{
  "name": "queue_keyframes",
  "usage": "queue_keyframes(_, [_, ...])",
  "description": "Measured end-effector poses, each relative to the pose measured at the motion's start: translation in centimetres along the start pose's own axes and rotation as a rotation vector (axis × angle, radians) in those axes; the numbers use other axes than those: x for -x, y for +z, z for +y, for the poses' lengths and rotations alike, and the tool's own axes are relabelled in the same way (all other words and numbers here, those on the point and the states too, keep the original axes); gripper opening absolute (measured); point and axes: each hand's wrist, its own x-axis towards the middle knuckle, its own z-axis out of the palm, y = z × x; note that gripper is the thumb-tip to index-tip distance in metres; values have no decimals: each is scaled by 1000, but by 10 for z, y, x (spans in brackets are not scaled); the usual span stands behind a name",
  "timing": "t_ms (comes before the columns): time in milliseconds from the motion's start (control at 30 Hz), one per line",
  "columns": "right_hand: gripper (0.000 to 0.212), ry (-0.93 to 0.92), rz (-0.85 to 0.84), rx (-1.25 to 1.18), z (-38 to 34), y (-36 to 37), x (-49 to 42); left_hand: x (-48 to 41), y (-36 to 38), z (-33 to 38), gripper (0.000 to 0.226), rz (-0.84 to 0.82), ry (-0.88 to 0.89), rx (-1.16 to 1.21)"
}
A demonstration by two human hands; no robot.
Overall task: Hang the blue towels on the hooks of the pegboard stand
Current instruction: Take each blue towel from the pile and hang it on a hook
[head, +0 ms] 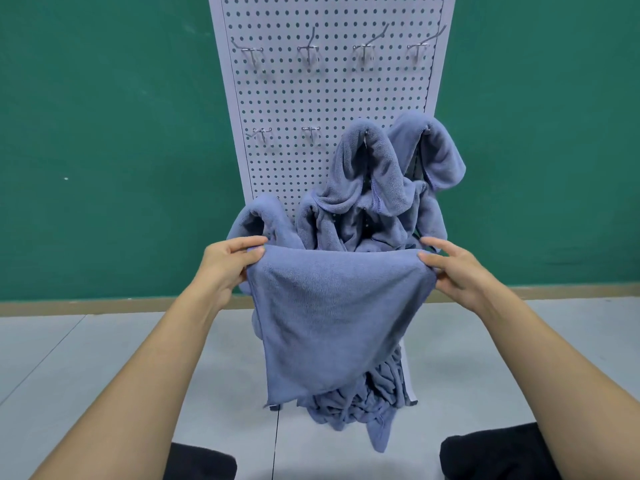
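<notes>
Left hand (pixel 227 263) and right hand (pixel 452 268) pinching blue towel (pixel 332 317) by its top corners — fingers clamped on cloth, hung towels (pixel 377 181) draping at 12 o'clock on pegboard stand (pixel 311 98), bare hooks (pixel 308 51) above.

A flat green painted wall (pixel 104 150) fills the back of the room. A tan skirting strip (pixel 104 306) runs along its foot, above a pale grey tiled floor (pixel 104 358). Black fabric-clad knees (pixel 491 452) show at the bottom edge.
</notes>
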Motion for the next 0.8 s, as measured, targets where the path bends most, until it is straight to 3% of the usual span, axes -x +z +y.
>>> queue_keyframes(133, [24,-23,8,-34,0,1,0,-1,-1,1,26,-3,2,6])
queue_keyframes(333, [29,25,-93,103,-2,1,4,-5,-5,-4,22,-11,13,25])
queue_keyframes(467, [20,-46,-22,130,-1,1,3,-7,-11,-6,26,3,22,-68])
queue_keyframes(567, [27,-96,-8,159,0,2,4,-7,-13,-8,34,-5,56,-150])
queue_keyframes(700, [35,-235,-10,373,2,8,7,-6,-15,-13,38,-17,157,-424])
queue_keyframes(800, [30,-360,61,787,2,7,6,-6,-16,-14,23,7,344,-817])
